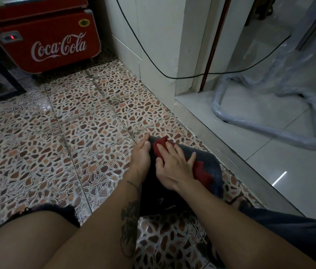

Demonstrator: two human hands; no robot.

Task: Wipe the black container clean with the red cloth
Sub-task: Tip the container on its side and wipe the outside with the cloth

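Right hand (174,166) flat, pressing crumpled red cloth (201,171) onto rounded black container (209,162); left hand (140,156) seemingly grips its edge.

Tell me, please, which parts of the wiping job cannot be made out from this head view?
- Black container: its shape and near end are hidden by both forearms, and dim light blurs its surface, so remaining dirt cannot be judged.
- Red cloth: its middle lies under the right hand.
- Left hand: its fingertips curl behind the container's far edge, so the grip is unseen.
- Container's underside: hidden against the tiled floor.
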